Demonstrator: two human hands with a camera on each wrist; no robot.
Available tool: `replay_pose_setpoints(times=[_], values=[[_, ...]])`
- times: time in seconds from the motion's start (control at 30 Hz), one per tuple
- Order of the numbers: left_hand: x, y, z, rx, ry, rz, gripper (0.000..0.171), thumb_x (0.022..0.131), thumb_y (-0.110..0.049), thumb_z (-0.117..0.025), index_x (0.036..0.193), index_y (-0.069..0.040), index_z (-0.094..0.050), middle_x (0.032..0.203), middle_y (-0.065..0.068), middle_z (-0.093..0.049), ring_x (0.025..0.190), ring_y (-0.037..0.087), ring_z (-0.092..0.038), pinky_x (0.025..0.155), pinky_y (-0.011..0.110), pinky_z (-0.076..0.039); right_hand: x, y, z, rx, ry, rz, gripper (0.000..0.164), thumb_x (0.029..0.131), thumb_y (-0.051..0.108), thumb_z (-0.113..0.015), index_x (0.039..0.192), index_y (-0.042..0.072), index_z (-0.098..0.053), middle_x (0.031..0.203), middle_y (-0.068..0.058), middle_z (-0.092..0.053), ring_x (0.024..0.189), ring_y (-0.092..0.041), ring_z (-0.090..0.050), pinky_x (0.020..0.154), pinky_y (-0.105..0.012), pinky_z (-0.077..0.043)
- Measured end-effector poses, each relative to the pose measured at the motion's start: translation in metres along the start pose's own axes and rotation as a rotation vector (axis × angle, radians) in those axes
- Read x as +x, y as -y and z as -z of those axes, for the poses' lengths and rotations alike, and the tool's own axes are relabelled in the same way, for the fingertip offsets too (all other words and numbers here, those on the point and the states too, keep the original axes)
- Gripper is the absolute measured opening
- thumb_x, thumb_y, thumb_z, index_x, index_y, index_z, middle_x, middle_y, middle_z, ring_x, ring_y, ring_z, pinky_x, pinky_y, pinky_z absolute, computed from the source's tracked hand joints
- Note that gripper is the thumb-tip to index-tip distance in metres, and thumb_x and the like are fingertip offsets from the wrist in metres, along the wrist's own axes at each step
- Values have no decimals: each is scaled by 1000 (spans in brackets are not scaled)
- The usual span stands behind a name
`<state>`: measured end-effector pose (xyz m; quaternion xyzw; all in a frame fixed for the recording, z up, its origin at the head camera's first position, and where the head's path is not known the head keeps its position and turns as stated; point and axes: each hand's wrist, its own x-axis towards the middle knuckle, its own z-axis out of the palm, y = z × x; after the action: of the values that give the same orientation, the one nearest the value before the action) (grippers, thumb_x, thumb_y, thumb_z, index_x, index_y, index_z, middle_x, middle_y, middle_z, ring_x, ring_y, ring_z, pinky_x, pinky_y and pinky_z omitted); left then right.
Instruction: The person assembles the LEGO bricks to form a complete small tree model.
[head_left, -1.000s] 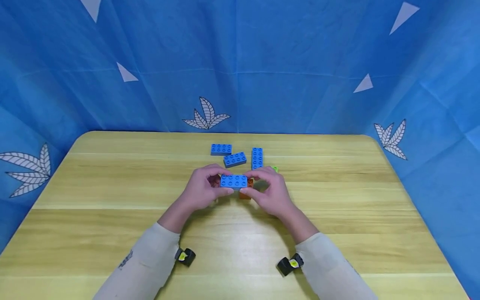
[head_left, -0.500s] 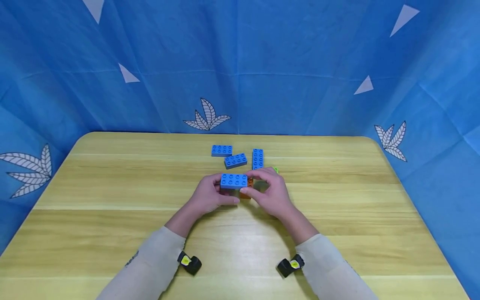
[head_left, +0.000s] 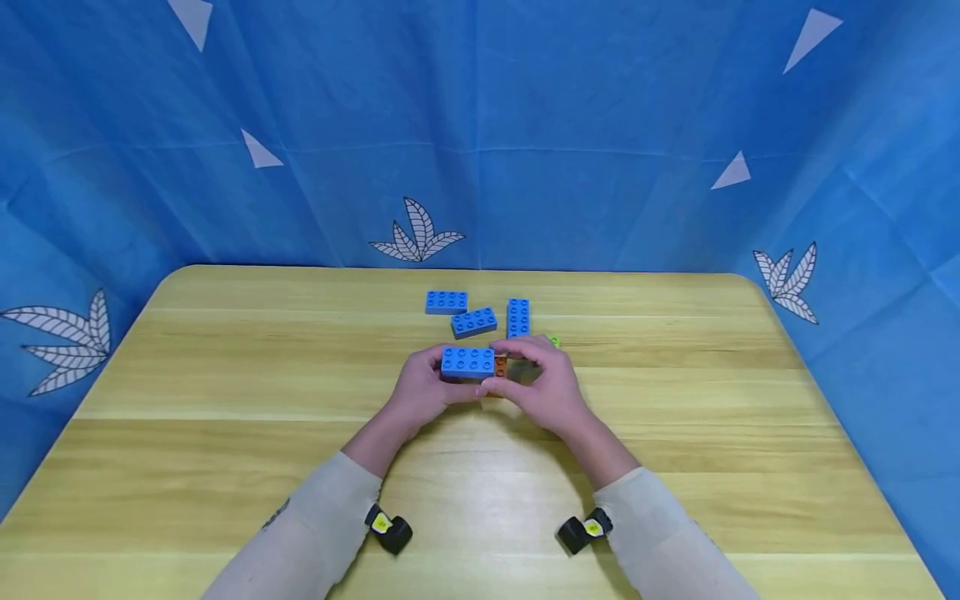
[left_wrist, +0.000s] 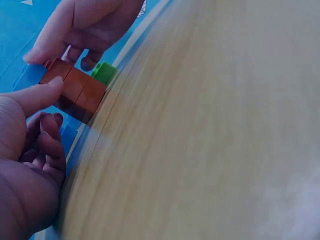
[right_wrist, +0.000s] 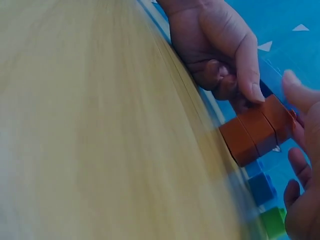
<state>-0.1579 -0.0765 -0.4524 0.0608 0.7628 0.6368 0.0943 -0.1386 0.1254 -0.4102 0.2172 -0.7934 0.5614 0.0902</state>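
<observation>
A stack of orange-brown toy building bricks [head_left: 500,367] stands upright on the table, its layers plain in the right wrist view. Across its top lies a blue brick [head_left: 467,364], overhanging to the left; whether it is fully seated I cannot tell. My left hand [head_left: 420,390] holds the upper part of the stack, thumb against the front face, other fingers curled behind and partly hidden. At the blue brick's right end, my right hand [head_left: 546,379] pinches it between thumb and index finger, the other fingers loosely bent.
Beyond the hands lie three more blue bricks: one at the back left [head_left: 447,302], one angled [head_left: 474,322], one lengthwise [head_left: 518,317]. A green brick [right_wrist: 272,222] sits partly behind my right hand. A blue patterned cloth [head_left: 480,125] borders the wooden table [head_left: 675,400].
My left thumb has left the blue brick's front, dropped lower and moved right onto the brown stack. The right hand has kept its pinch on the blue brick.
</observation>
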Motion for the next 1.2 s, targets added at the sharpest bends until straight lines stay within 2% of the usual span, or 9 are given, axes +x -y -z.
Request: replay_pose_setpoints(times=[0.1,0.2,0.4,0.6,0.73,0.97,1.07,1.2], values=[[0,-1,0,-30,-5,24,45,75,-9,-89,117,-8,-70,110,0,-71,105,20,-65,92,37,-50,4,-13,7,22,-9,18,37,81,-4,-80,116,-3,-70,113,-19,-68,103,-42,-55,85,-63,-41],[-1,-2,0,-62,-10,49,45,77,-7,-88,118,-7,-69,111,1,-71,104,19,-66,90,34,-52,11,-32,17,26,-39,20,32,87,-1,-75,118,-2,-70,113,-18,-68,100,-45,-54,82,-63,-40],[-2,-2,0,-106,11,55,43,79,-6,-85,119,-6,-69,113,3,-71,105,20,-67,89,32,-52,29,-55,36,-45,-69,-58,29,91,10,-74,120,4,-71,113,-8,-69,102,-38,-53,79,-49,-39],[-3,-2,1,-112,18,54,43,80,-6,-85,120,-7,-68,114,4,-71,105,20,-67,88,32,-52,48,-71,47,-98,-30,-113,35,91,6,-73,125,3,-67,119,-9,-67,104,-37,-52,76,-43,-41],[-4,-2,2,-107,14,53,43,80,-7,-85,120,-7,-68,114,3,-71,105,20,-67,88,33,-53,62,-81,53,-147,20,-132,41,90,2,-72,130,3,-65,124,-7,-65,105,-35,-51,79,-44,-43],[-4,-3,3,-112,25,53,40,81,-9,-84,118,-7,-69,113,4,-71,104,20,-67,88,33,-53,83,-95,60,-163,141,-167,57,83,-7,-73,137,6,-60,132,-6,-62,117,-30,-52,95,-47,-42],[-5,-2,3,-117,30,49,40,82,-9,-84,118,-7,-69,113,4,-71,104,20,-67,88,33,-53,89,-100,60,-170,214,-195,63,80,-10,-73,139,8,-59,135,-3,-60,116,-28,-52,97,-45,-41],[-5,-2,3,-114,37,35,40,82,-9,-84,119,-7,-69,114,4,-71,104,21,-67,89,33,-52,96,-102,59,-178,320,-241,64,80,-13,-69,138,13,-61,136,1,-60,117,-26,-50,101,-44,-40]])
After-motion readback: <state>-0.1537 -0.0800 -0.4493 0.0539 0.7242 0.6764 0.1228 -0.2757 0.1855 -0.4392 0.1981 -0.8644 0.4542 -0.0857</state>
